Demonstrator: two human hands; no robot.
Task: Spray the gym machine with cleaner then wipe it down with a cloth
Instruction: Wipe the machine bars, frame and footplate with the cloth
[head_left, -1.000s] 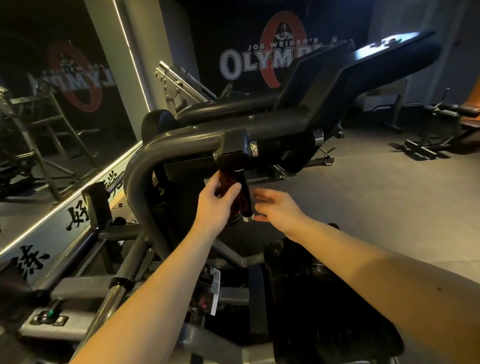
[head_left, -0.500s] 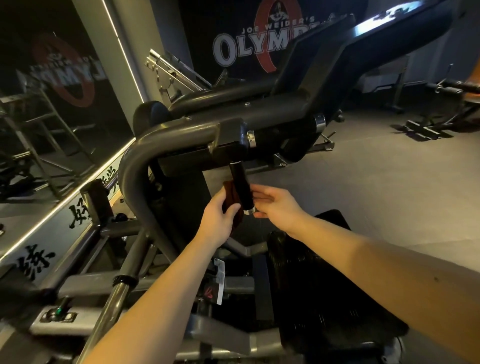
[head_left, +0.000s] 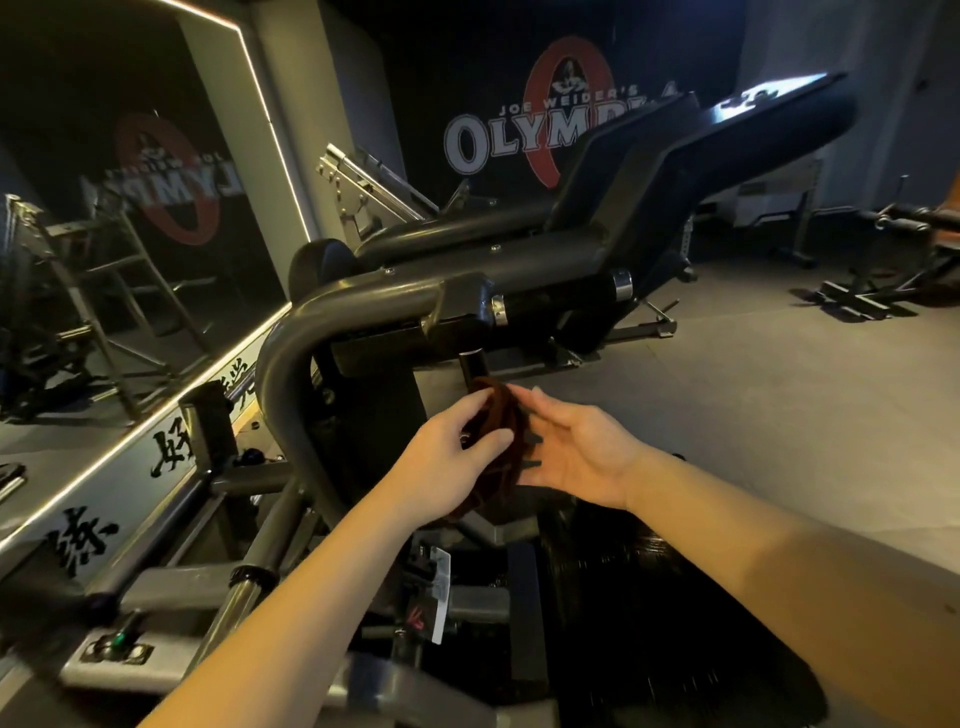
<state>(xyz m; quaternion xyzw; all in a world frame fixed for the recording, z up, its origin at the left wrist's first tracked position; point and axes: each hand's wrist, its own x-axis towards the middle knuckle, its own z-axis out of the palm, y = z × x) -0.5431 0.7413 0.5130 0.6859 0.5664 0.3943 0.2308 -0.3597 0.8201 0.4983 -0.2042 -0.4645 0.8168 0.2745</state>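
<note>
The dark red cloth (head_left: 500, 444), judged light, soft and limp, was bunched at the lower end of the machine's (head_left: 363, 305) short black handle (head_left: 472, 365), pinched in the left hand's (head_left: 441, 460) curled fingers, the right hand's (head_left: 582, 460) straight fingers laid against it; best gripped in a wad.

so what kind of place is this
A gym, almost certainly a weights area: a steel-framed gym machine with black padding fills the foreground, a Joe Weider's Olympia logo marks the far wall, and a wall mirror runs along the left.
</note>
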